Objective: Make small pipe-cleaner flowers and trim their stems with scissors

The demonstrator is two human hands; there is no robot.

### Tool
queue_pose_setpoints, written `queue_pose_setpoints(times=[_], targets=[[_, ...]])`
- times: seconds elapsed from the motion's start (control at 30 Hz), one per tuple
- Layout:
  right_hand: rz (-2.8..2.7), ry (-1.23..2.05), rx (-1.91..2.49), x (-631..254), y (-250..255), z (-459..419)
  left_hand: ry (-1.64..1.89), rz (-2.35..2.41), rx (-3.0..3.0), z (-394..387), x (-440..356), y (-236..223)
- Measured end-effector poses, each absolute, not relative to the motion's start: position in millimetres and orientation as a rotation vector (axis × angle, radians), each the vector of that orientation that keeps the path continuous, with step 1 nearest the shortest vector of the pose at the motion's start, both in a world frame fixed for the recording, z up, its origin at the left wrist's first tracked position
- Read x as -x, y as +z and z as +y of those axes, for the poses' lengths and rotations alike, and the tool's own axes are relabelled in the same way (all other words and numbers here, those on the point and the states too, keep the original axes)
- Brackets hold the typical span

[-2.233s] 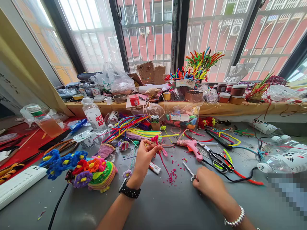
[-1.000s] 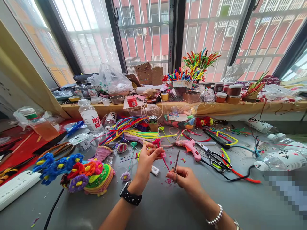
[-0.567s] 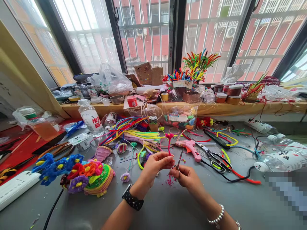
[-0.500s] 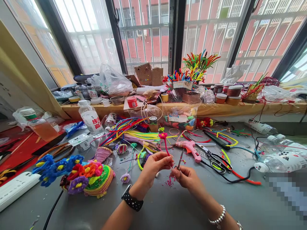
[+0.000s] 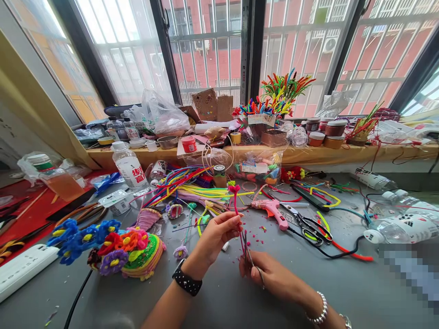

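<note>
Between the thumb and fingers of my left hand point(image 5: 219, 235) is a pink pipe-cleaner flower point(image 5: 234, 188), held upright with its blossom above the fingers. Its stem runs down below the hand. My right hand point(image 5: 265, 269) is closed on a small pair of scissors point(image 5: 247, 254), whose blades point up beside the lower stem. Whether the blades touch the stem I cannot tell. Pink fuzz scraps point(image 5: 257, 242) lie scattered on the grey table around the hands.
A pink glue gun point(image 5: 272, 212) and larger black-handled scissors point(image 5: 307, 228) lie right of the hands. Left stands a bunch of pipe-cleaner flowers point(image 5: 113, 260) in a colourful base. Behind are bundled pipe cleaners point(image 5: 192, 189); plastic bottles point(image 5: 404, 228) lie at right.
My right hand with the scissors has moved down and slightly toward me, and the blades have dropped along the stem. My left hand has shifted slightly left and up; more stem shows below it.
</note>
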State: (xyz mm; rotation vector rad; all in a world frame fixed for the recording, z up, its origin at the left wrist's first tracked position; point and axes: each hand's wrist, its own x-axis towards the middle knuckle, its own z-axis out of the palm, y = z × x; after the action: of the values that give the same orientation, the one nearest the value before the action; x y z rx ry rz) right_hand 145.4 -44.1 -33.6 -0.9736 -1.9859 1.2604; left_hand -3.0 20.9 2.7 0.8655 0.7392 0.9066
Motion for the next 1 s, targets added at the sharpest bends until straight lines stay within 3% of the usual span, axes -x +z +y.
queue_pose_setpoints(times=[0.67, 1.0], targets=[[-2.022, 1.415, 0.711, -146.3, -31.8, -42.4, 0.793, 0.571, -0.732, 22.1, 0.7, -2.9], [-1.833, 1.445, 0.778, -142.4, -35.5, -42.9, 0.905, 0.648, -0.731, 23.1, -0.4, -3.8]])
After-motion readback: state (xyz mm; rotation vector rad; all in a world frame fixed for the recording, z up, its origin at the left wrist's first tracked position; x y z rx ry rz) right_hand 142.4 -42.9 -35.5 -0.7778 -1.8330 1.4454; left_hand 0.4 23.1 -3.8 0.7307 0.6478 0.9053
